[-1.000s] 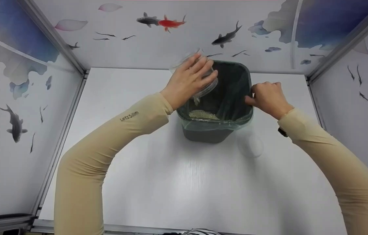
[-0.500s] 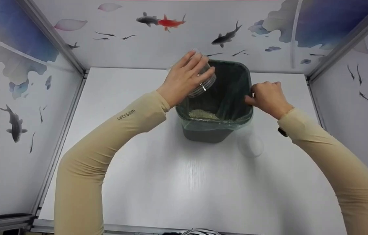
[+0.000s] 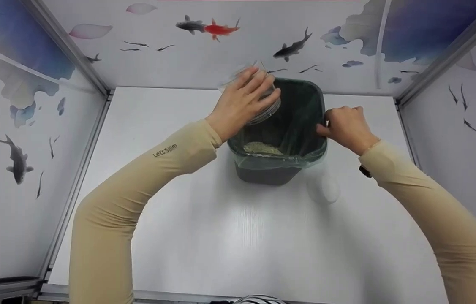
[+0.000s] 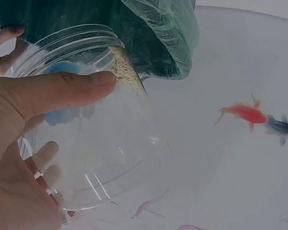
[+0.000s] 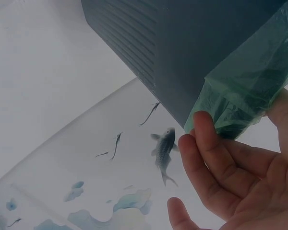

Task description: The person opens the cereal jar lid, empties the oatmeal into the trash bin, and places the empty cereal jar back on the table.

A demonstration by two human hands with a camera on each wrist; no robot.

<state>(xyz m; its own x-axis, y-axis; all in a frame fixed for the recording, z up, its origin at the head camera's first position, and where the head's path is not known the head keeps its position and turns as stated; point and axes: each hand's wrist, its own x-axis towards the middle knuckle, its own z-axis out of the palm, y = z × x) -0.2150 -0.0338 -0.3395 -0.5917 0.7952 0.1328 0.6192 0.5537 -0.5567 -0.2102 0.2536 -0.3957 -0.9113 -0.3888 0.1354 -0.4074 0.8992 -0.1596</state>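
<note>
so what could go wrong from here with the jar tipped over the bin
The clear jar is tilted over the bin's near-left rim, so leftover grains could spill onto the table. The right hand holds only the bin liner, which might slip off the rim.

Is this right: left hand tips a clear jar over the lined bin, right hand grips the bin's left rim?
One slip. The right hand grips the right rim of the bin, at the green liner, as the head view shows. The rest holds: the left hand tips the clear jar over the bin's opening.
</note>
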